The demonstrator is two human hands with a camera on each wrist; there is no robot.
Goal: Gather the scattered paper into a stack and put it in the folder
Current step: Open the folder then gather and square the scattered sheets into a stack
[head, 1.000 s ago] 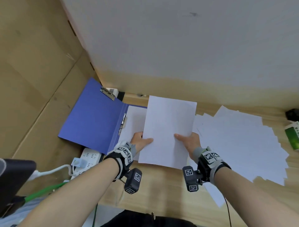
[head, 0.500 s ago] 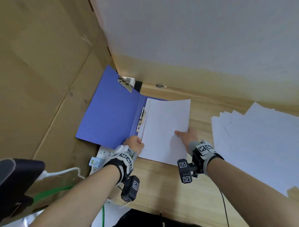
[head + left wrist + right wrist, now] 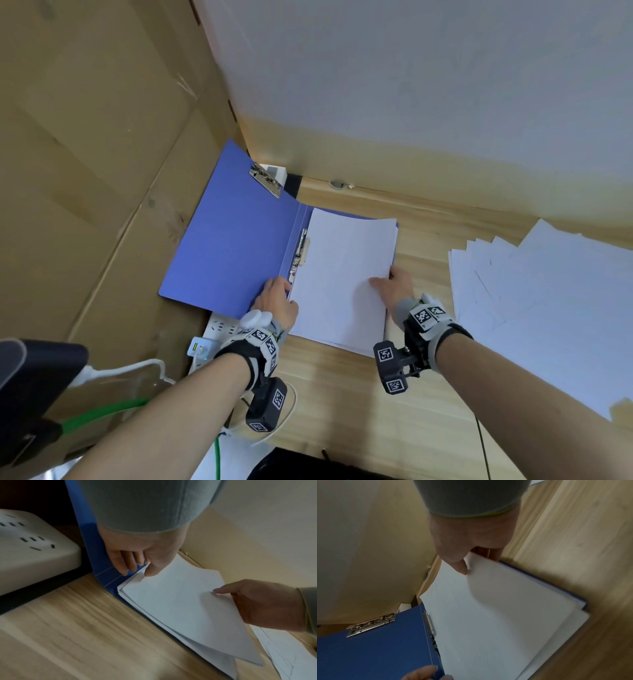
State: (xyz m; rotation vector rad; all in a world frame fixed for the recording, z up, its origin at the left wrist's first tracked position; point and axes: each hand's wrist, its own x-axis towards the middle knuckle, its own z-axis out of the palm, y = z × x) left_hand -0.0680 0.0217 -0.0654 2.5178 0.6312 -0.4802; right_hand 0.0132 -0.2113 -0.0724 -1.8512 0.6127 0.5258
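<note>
Change: since 1 s earlier the sheets (image 3: 342,277) had travelled left from over the surface (image 3: 342,404) and now lay on the right half of the open folder (image 3: 233,240), beside its spine clip (image 3: 298,255).
Left hand: the left hand (image 3: 275,301) sat at the spine's near end, thumb on the sheets' near-left corner, fingers curled onto the blue cover (image 3: 102,555).
Right hand: the right hand (image 3: 397,287) pinched the sheets' right edge, thumb on top and fingers beneath; that edge was lifted and bowed.
Paper: 2 groups remained, the sheets in the folder and a fanned pile (image 3: 541,308) still spread well apart to the right.
Handling: the paper looked light, limp and slippery sheet against sheet; a 1-edge grip let it sag and fan, as its near corner (image 3: 248,660) showed.
Hold: probably best taken at 2 opposite edges, then tapped square against the spine.
Folder: its stiff left cover leaned up against cardboard (image 3: 102,171).
Nearby: a power strip (image 3: 34,545) lay just left of the folder.
</note>
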